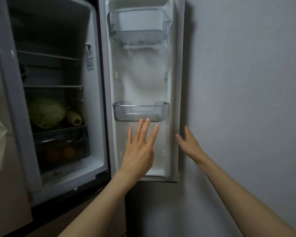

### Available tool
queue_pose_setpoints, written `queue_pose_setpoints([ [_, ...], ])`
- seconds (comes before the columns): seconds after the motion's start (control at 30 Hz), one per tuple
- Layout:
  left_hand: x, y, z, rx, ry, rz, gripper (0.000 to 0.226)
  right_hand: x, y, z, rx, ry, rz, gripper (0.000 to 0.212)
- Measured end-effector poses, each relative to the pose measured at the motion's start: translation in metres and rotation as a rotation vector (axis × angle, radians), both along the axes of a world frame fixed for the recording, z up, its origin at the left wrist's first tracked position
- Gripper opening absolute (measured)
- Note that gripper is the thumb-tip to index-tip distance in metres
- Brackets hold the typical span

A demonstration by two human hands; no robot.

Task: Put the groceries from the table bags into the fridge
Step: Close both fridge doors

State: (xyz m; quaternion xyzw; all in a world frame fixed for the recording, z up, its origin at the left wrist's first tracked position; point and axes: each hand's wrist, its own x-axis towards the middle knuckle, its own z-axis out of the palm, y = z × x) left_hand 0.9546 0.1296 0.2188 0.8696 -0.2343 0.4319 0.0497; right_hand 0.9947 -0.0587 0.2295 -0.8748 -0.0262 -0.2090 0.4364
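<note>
On the left we see the open fridge (58,100), a cabbage (45,112) on its lower shelf. Our left hand (138,151) spreads straight fingers (146,124), holding nothing, just below the door bin (141,112). Our right hand (189,142) reaches, fingers relaxed and empty, beside the door's edge.

left hand (138,151): bare, no ring, no glove
right hand (189,142): bare, no glove
forearms: both bare, no sleeves, no watch or bracelet
</note>
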Motion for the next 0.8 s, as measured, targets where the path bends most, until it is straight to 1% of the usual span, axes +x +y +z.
queue_pose_setpoints([
  [0.1,0.005,0.005,-0.003,0.031,-0.079,0.037,0.092,0.016,0.011,0.000,0.159,0.097,0.083,0.067],
  [0.17,0.004,0.007,0.000,0.047,-0.100,0.050,0.092,0.021,0.017,0.001,0.247,0.085,0.055,0.064],
  [0.23,0.000,0.007,0.001,0.041,-0.081,0.059,0.092,0.027,0.015,-0.003,0.260,0.049,0.019,0.058],
  [0.33,-0.007,0.007,0.000,-0.024,-0.043,0.050,0.095,0.055,-0.004,-0.027,0.251,0.035,0.031,0.063],
  [0.4,-0.014,0.008,0.001,-0.090,-0.043,0.051,0.094,0.026,0.007,-0.017,0.294,0.017,0.028,0.052],
  [0.43,-0.018,0.010,0.001,-0.126,-0.044,0.046,0.091,0.005,0.015,-0.009,0.301,-0.010,0.013,0.046],
  [0.47,-0.022,0.012,0.001,-0.161,-0.047,0.035,0.087,-0.010,0.021,-0.006,0.308,-0.030,-0.010,0.045],
  [0.6,-0.036,0.035,0.000,-0.266,-0.074,0.050,0.066,-0.042,0.035,-0.005,0.242,-0.104,-0.026,0.052],
  [0.7,-0.047,0.055,-0.006,-0.348,-0.086,0.127,0.059,-0.060,0.056,-0.004,0.227,-0.124,-0.026,0.050],
  [0.8,-0.059,0.067,-0.008,-0.403,-0.109,0.136,0.055,-0.085,0.080,-0.011,0.108,-0.259,-0.078,0.044],
])
